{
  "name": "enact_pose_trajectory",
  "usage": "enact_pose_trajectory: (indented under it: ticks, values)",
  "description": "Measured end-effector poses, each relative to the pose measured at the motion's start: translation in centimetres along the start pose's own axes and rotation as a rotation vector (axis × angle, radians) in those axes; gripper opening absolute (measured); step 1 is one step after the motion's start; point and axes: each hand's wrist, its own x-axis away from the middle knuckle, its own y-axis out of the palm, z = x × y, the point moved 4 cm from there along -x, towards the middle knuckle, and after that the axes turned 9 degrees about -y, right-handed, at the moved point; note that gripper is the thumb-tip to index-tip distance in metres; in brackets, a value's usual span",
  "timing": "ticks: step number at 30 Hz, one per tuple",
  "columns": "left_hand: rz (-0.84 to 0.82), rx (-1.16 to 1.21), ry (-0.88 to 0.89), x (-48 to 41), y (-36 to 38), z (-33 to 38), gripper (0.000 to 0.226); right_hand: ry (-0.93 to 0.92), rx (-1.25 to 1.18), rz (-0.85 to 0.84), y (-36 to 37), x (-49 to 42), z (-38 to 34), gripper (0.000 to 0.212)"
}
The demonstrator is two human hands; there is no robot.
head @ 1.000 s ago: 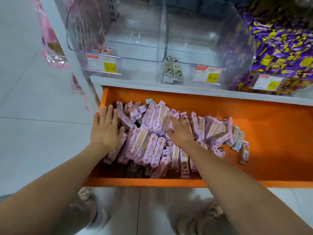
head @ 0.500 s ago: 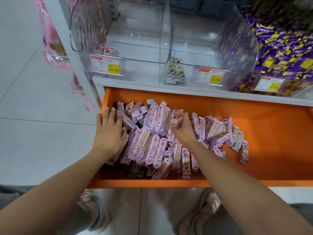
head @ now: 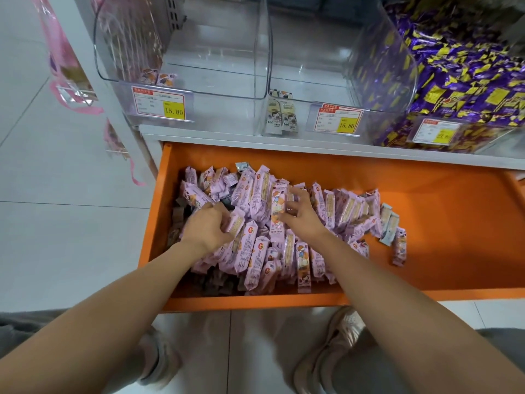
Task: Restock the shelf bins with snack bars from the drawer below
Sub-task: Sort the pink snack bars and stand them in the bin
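Filling the lower half of the view, the orange drawer [head: 440,228] is seen pulled out under the shelf, with the snack bars [head: 257,251] heaped in its left part. Above it two clear shelf bins are set side by side, the left bin [head: 216,52] and the middle bin [head: 312,69], each with only a few packets at its front. A third bin to the right is packed with purple-and-yellow sweets [head: 468,69].

The left hand [head: 208,226] is dug into the heap, fingers curled round a few bars. The right hand [head: 301,217] is laid on top with fingers spread and nothing pinched.

The bars are judged light and fairly stiff, in slick pink film that may slide. Several are best gathered across their middles, not by the crimped ends.

On the left price tag [head: 174,110] and the middle price tag [head: 346,125] "15.80" can be read. The finer print cannot be made out.
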Motion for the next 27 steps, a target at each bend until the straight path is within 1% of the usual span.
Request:
enact_pose_trajectory:
  ticks: [2, 4, 5, 6, 8, 11, 13, 14, 16, 17, 18, 19, 20, 21, 22, 24, 25, 26, 27]
  values:
    - [-0.009, 0.291, -0.048, 0.2, -0.2, -0.2, 0.036, 0.012, 0.004, -0.017, 0.0, 0.2, -0.1, 0.07]
    - [-0.041, 0.659, -0.132, 0.2, -0.5, -0.3, 0.039, 0.023, -0.01, -0.024, 0.0, 0.4, -0.1, 0.067]
    - [-0.088, 0.834, -0.177, -0.1, -0.4, -0.5, 0.04, 0.028, -0.02, -0.031, 0.1, 0.4, -0.2, 0.066]
    - [-0.138, 0.977, -0.211, -0.1, -0.3, -0.4, 0.042, 0.027, -0.031, -0.042, 0.2, 0.5, -0.3, 0.065]
    - [-0.224, 1.145, -0.227, -0.2, -0.1, 0.0, 0.047, 0.001, -0.051, -0.101, 0.9, 0.8, -1.0, 0.063]
    - [-0.258, 1.234, -0.214, 0.0, 0.7, 1.1, 0.043, -0.036, -0.068, -0.168, 1.9, 1.1, -1.6, 0.063]
    - [-0.279, 1.307, -0.222, 0.4, 0.7, 2.2, 0.032, -0.056, -0.088, -0.161, 2.0, 1.3, -1.8, 0.062]
    - [-0.295, 1.323, -0.233, 0.6, 0.6, 2.5, 0.03, -0.066, -0.097, -0.159, 2.0, 1.4, -1.7, 0.062]
    - [-0.339, 1.317, -0.259, 1.1, 0.7, 2.9, 0.038, -0.088, -0.106, -0.172, 1.9, 1.7, -1.7, 0.062]
    - [-0.345, 1.31, -0.245, 1.2, 0.8, 3.0, 0.044, -0.096, -0.111, -0.175, 1.9, 1.8, -1.8, 0.062]
    - [-0.341, 1.305, -0.215, 1.4, 0.6, 3.2, 0.044, -0.103, -0.121, -0.171, 1.9, 1.9, -1.9, 0.063]
    - [-0.326, 1.307, -0.197, 1.6, 0.5, 3.2, 0.045, -0.11, -0.128, -0.16, 1.9, 1.9, -2.0, 0.063]
    - [-0.296, 1.321, -0.2, 1.6, 0.5, 3.1, 0.051, -0.121, -0.141, -0.136, 1.8, 1.9, -2.1, 0.062]
    - [-0.273, 1.341, -0.231, 1.5, 0.5, 2.7, 0.06, -0.128, -0.152, -0.106, 1.6, 1.9, -2.2, 0.062]
    - [-0.267, 1.367, -0.262, 1.4, 0.5, 2.4, 0.06, -0.13, -0.166, -0.075, 1.3, 1.8, -2.2, 0.062]
    - [-0.285, 1.392, -0.297, 1.5, 0.5, 2.4, 0.03, -0.122, -0.186, -0.04, 0.9, 1.9, -2.1, 0.062]
    - [-0.306, 1.37, -0.299, 1.6, 0.6, 2.4, 0.023, -0.123, -0.182, -0.04, 0.9, 2.0, -2.1, 0.061]
    - [-0.305, 1.354, -0.308, 1.6, 0.8, 2.4, 0.024, -0.132, -0.169, -0.045, 1.0, 2.1, -2.1, 0.057]
    - [-0.298, 1.356, -0.324, 1.9, 0.7, 2.5, 0.032, -0.143, -0.152, -0.05, 1.0, 2.2, -2.1, 0.052]
